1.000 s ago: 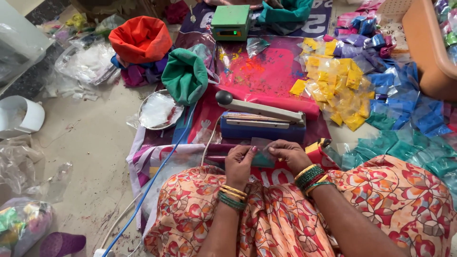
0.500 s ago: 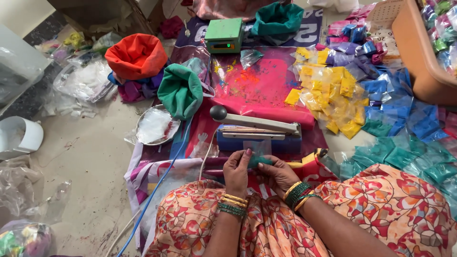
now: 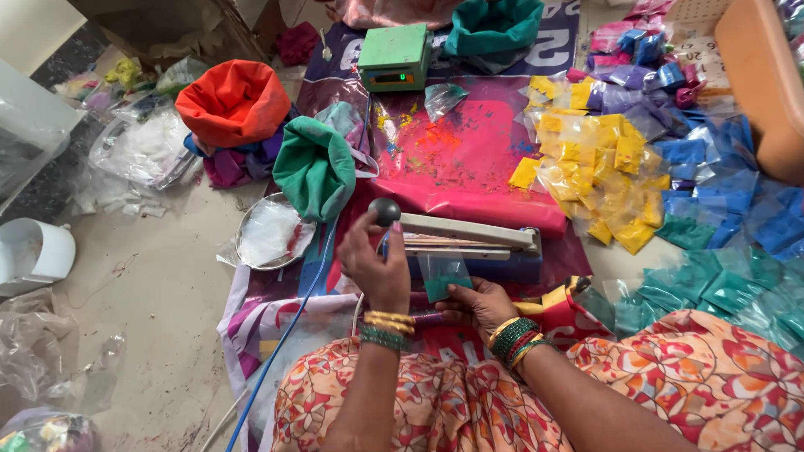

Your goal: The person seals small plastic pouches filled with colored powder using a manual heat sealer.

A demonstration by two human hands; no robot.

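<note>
Far out to the left of the hands a white tub [image 3: 33, 255] sits on the bare floor, with an orange cloth bag [image 3: 233, 102] and a green cloth bag [image 3: 316, 166] further up and a round metal plate [image 3: 270, 236] of white stuff just left of the left hand.

The left hand [image 3: 374, 266] is raised with the wrist bent up, its fingers curled loosely about the stem under the dark round knob [image 3: 384, 211] of the heat sealer [image 3: 469, 243]; whether it grips hard cannot be told. The sealer's lever arm stands lifted a little above its blue base. Just to the right and lower, the right hand [image 3: 479, 305] lies palm down over the lap, thumb and fingers pinched on a small clear pouch [image 3: 445, 276] with teal powder in its lower part. The pouch stands upright, its open top pushed under the sealer bar, directly between the two hands.

Half a second ago both hands were together on the pouch in front of the sealer; now the left has left it and gone up to the knob, while the right alone keeps the pouch.

Beyond the hands a green weighing scale [image 3: 394, 56] stands on the pink sheet. To the right of the right hand lie yellow packets [image 3: 596, 167], then blue packets [image 3: 737, 192] and teal packets [image 3: 720, 280].
</note>
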